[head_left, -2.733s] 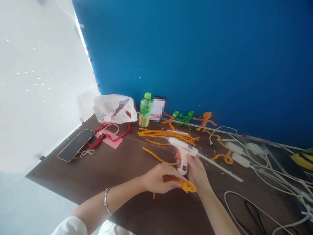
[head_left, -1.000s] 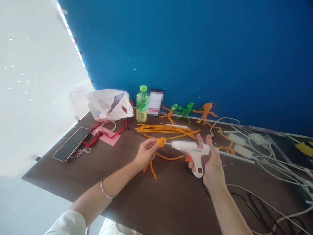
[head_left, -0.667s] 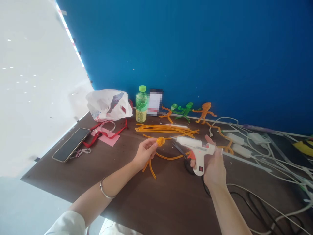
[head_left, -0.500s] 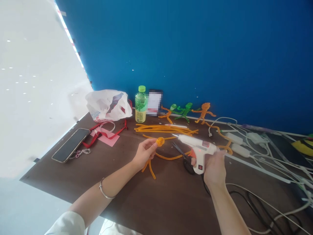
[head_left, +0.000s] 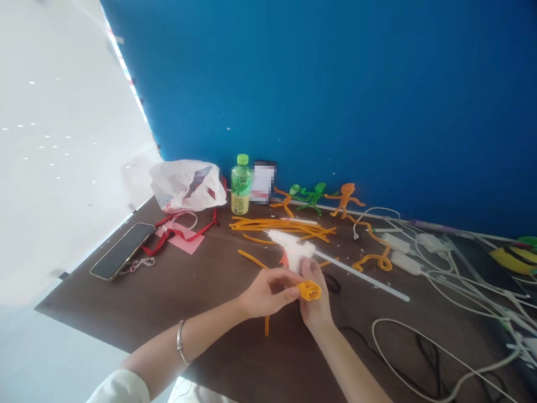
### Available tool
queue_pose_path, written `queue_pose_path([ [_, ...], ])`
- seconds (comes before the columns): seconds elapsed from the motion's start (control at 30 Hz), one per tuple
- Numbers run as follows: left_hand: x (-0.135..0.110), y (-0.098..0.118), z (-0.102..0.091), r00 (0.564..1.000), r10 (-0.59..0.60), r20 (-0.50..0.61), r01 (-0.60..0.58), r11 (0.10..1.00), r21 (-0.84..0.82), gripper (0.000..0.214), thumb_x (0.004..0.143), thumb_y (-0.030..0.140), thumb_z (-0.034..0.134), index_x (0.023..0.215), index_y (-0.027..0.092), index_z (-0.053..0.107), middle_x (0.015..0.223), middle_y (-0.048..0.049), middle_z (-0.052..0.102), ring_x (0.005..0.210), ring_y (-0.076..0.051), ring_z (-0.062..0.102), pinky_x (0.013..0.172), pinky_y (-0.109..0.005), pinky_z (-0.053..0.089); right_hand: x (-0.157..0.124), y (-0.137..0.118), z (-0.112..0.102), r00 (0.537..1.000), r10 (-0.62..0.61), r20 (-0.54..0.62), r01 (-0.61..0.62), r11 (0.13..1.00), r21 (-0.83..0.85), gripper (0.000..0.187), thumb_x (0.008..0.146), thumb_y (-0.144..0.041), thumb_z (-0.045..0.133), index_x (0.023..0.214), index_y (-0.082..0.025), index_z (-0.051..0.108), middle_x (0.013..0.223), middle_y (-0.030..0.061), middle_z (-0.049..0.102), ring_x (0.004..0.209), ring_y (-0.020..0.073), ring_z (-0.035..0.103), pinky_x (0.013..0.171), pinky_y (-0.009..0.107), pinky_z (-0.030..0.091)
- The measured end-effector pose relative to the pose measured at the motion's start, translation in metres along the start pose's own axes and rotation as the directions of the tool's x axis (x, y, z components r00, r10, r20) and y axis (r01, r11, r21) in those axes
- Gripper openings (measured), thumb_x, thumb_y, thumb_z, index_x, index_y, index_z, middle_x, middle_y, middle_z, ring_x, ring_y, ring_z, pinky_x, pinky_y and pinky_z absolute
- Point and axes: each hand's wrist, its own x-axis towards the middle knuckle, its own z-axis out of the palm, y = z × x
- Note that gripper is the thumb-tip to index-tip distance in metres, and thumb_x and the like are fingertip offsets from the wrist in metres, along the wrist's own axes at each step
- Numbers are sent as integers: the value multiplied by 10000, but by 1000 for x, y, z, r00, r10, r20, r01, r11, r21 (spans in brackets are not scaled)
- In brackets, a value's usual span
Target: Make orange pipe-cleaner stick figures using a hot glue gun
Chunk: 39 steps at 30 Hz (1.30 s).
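Note:
Between its thumb and fingers, my left hand (head_left: 266,291) pinches a coiled orange pipe-cleaner piece (head_left: 309,290) with loose strands hanging below. My right hand (head_left: 316,308) is wrapped round the handle of a white glue gun (head_left: 289,245), whose nozzle points to the upper left. A long glue stick (head_left: 364,277) sticks out of the gun's back. The coiled piece is in front of my right wrist and hides part of that hand. Behind the gun lies a bundle of orange pipe cleaners (head_left: 281,225). Scissors (head_left: 333,284) are mostly hidden behind my right hand.
Along the blue wall stand a green-capped bottle (head_left: 240,187), a green pipe-cleaner figure (head_left: 315,197) and an orange one (head_left: 346,198). To the left are a plastic bag (head_left: 184,184), a phone (head_left: 122,250) and a red ribbon (head_left: 157,244). White cables (head_left: 457,280) tangle at right.
My right hand has swung the glue gun left and turned it, so the glue stick now shows. My left hand has brought the coiled piece right and down, in front of my right hand.

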Motion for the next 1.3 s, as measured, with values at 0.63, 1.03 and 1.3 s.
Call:
queue_pose_path([
  [0.63, -2, 1, -6, 926, 367, 95, -298, 551, 779, 216, 824, 260, 482, 964, 194, 632, 810, -36, 691, 714, -137, 619, 780, -309, 419, 4, -37, -17, 796, -603, -53, 557, 764, -326, 225, 769, -268, 563, 975, -189, 610, 933, 70, 618, 813, 204, 604, 738, 388, 470],
  [1.03, 2, -8, -20, 857, 479, 190, -173, -80, 982, 302, 790, 165, 436, 1021, 245, 615, 863, -21, 668, 756, -160, 580, 778, -373, 314, -51, -86, 16, 361, -557, 748, 637, -439, -633, 285, 720, -163, 669, 1000, -152, 618, 811, 38, 693, 689, 176, 597, 713, 326, 406],
  [1.3, 5, -5, -30, 865, 440, 242, -101, -320, 942, 302, 802, 140, 435, 1017, 236, 624, 890, -79, 639, 790, -197, 554, 801, -425, 326, -41, -86, 16, 395, -484, 781, 603, -504, -618, 176, 796, -106, 548, 935, -152, 647, 586, -17, 625, 482, 111, 479, 576, 259, 323],
])
